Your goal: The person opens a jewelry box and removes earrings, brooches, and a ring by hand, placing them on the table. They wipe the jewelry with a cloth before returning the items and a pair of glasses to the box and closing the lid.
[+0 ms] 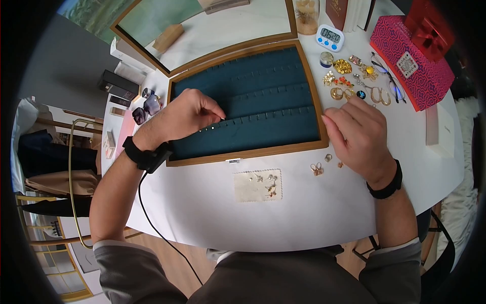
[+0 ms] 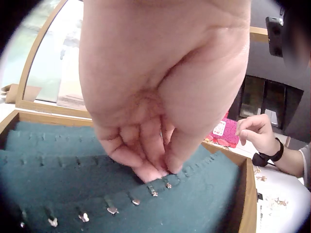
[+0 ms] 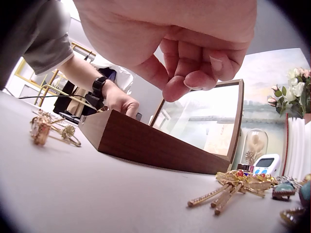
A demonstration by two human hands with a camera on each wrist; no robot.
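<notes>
My left hand (image 1: pixel 185 119) reaches over the wooden jewelry box (image 1: pixel 273 151), its thumb and fingertips pinched at a slot in the front row of the dark green lining (image 1: pixel 263 133). A tiny pale bit of a small earring shows between those fingertips; most of it is hidden. Beside them, in the left wrist view, several small stud earrings (image 2: pixel 112 210) sit in a row in the slots. My right hand (image 1: pixel 357 134) hovers off the box's right front corner, its fingers loosely curled with nothing visible in them. In front of the box lies a cream card (image 1: pixel 245 191) bearing several earrings.
The box's glass lid (image 1: pixel 217 35) stands raised behind. Gold earrings (image 1: pixel 317 169) lie near the right front corner. Brooches and other jewelry (image 1: pixel 342 66), glasses (image 1: pixel 389 76), a digital timer (image 1: pixel 330 38) and a patterned pink box (image 1: pixel 405 55) occupy the right side. Sunglasses (image 1: pixel 147 109) lie left.
</notes>
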